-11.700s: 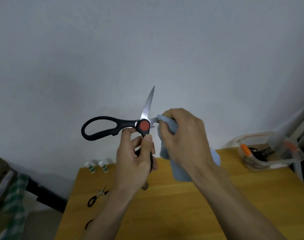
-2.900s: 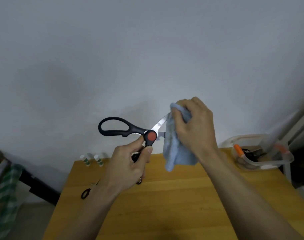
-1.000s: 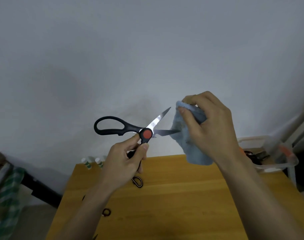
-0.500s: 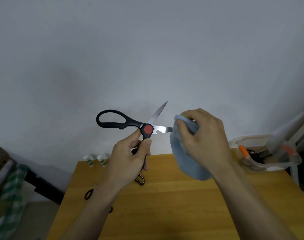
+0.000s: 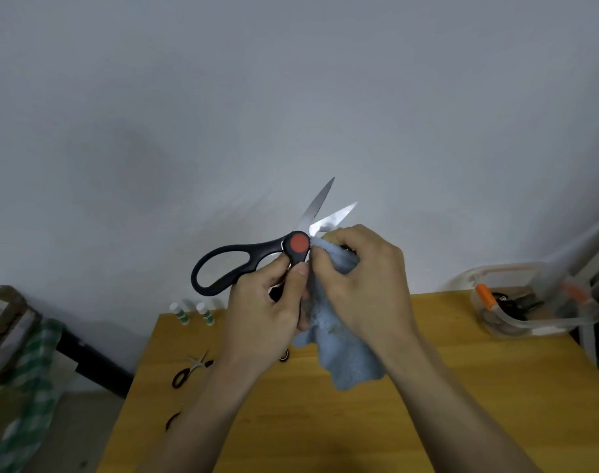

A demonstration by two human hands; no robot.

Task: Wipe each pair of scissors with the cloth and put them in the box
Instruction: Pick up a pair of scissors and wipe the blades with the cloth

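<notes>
Black-handled scissors (image 5: 257, 259) are held up in the air above the near middle of the wooden table (image 5: 427, 404), blades spread apart, likely so the cloth can get in by the red pivot. The left hand (image 5: 267, 312) has fingers and thumb curled round the lower handle to keep them steady, while the right hand (image 5: 363, 285) pinches the blue cloth (image 5: 345, 363) against the base of the blades. The clear box (image 5: 537, 331) waits at the far right with scissors already inside, and small scissors (image 5: 192, 368) lie unwiped on the left
</notes>
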